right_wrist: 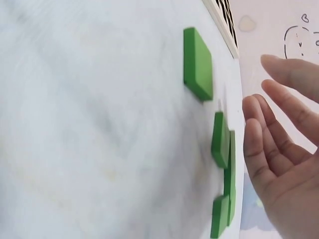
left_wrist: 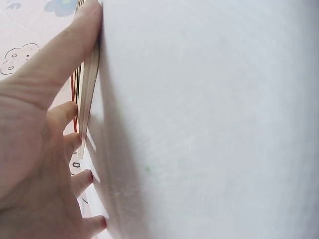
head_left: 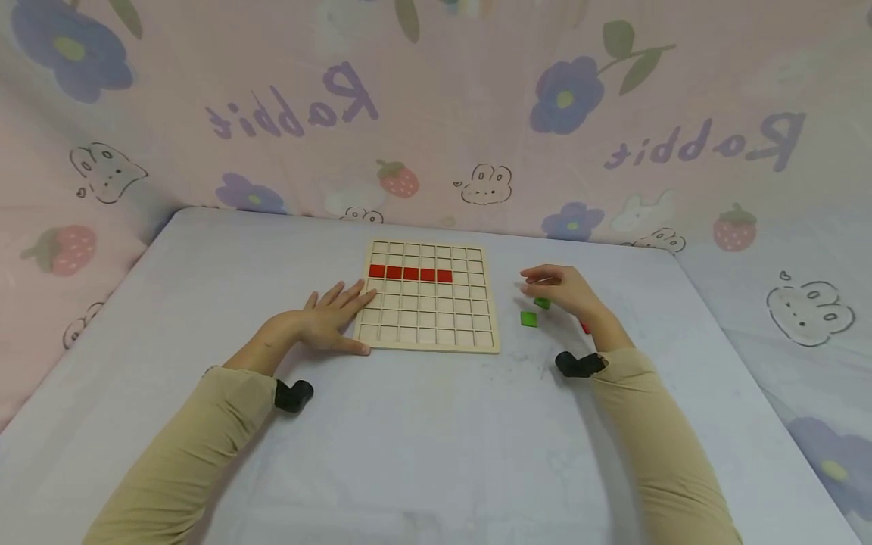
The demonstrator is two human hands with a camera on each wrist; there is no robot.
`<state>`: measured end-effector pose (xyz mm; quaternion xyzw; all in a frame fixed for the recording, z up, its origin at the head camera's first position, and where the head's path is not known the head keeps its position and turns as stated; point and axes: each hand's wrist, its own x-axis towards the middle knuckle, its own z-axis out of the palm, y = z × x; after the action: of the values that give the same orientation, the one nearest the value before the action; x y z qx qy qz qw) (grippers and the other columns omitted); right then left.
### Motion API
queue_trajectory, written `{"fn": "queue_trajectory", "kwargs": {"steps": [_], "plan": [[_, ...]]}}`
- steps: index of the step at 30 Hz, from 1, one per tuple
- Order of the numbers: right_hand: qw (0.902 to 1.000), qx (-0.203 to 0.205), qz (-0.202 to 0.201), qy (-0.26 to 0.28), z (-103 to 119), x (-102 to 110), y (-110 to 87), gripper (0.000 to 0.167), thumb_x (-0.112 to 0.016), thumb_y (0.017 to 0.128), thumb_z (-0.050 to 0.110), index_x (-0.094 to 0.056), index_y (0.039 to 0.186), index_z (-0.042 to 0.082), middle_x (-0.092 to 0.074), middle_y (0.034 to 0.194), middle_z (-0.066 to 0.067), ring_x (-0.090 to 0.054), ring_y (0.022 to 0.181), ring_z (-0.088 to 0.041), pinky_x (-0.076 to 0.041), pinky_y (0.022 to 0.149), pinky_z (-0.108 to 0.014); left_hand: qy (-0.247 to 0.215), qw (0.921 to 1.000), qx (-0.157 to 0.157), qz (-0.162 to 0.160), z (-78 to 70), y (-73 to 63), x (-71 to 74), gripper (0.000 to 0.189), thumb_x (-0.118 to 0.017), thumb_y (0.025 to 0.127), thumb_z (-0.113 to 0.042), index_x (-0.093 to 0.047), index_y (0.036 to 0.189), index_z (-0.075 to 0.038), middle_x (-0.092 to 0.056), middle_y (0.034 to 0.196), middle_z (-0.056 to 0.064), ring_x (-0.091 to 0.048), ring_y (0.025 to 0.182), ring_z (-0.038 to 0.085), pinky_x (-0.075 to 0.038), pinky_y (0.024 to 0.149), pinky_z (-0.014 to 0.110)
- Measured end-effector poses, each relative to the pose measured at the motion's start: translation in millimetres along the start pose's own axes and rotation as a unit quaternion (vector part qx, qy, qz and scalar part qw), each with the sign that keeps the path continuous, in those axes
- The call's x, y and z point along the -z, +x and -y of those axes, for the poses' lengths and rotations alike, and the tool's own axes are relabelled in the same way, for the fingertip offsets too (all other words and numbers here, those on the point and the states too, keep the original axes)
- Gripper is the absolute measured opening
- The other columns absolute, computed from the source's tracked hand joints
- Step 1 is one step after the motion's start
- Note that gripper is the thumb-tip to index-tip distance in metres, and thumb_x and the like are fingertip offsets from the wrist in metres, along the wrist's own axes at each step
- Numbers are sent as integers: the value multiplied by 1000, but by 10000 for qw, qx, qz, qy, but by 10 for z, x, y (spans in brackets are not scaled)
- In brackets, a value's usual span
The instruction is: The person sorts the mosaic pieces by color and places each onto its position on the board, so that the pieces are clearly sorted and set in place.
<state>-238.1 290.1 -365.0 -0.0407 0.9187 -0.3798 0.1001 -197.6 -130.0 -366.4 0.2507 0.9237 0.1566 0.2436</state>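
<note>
A light wooden grid board (head_left: 425, 311) lies on the table, with a row of several red square tiles (head_left: 411, 273) near its upper left. My left hand (head_left: 323, 324) rests at the board's left side, fingers spread over its edge and thumb (left_wrist: 62, 55) along the near left corner. Right of the board, my right hand (head_left: 568, 294) hovers over green tiles (head_left: 528, 319), its fingers loosely bent and apart. Nothing shows between thumb and fingers in the right wrist view, where several green tiles (right_wrist: 198, 64) lie on the table beside the hand.
A bit of red (head_left: 585, 328) shows on the table, partly hidden behind my right wrist. Black wrist mounts (head_left: 579, 365) sit at both sleeve cuffs. A printed cloth (head_left: 436, 113) with rabbits and flowers hangs behind the white table (head_left: 436, 439).
</note>
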Motion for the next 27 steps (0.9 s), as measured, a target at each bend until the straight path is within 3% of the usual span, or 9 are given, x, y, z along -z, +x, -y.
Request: {"fn": "queue_trajectory", "kwargs": {"steps": [8, 15, 23, 27], "plan": [[10000, 86, -40, 6, -64, 78, -89, 49, -65, 91, 33, -56, 133, 8, -59, 129, -16, -57, 109, -25, -45, 88, -34, -15, 10000, -24, -7, -17, -17, 4, 98, -65, 87, -48, -3, 155, -13, 12, 161, 15, 13, 145, 44, 7, 109, 70], [9999, 92, -120, 2, -158, 142, -146, 47, -65, 91, 33, -58, 131, 9, -60, 128, -15, -58, 102, -13, -46, 87, -31, -4, 10000, 11, -7, -3, 0, -4, 98, -65, 87, -48, -3, 155, -14, 12, 161, 15, 13, 145, 44, 7, 109, 69], [9999, -50, -116, 21, -200, 204, -204, 51, -66, 90, 36, -57, 131, 8, -58, 131, -17, -55, 111, -23, -46, 85, -31, -8, 10000, -3, -30, 13, 3, -9, 99, -65, 87, -49, -3, 155, -15, 12, 161, 14, 13, 145, 44, 7, 109, 69], [9999, -80, -109, -43, -216, 230, -236, 51, -66, 91, 37, -57, 131, 8, -58, 132, -16, -55, 107, -18, -47, 84, -31, -7, 10000, -12, -47, 24, 10, -12, 99, -65, 87, -50, -3, 155, -14, 12, 161, 15, 13, 145, 44, 7, 109, 70]]}}
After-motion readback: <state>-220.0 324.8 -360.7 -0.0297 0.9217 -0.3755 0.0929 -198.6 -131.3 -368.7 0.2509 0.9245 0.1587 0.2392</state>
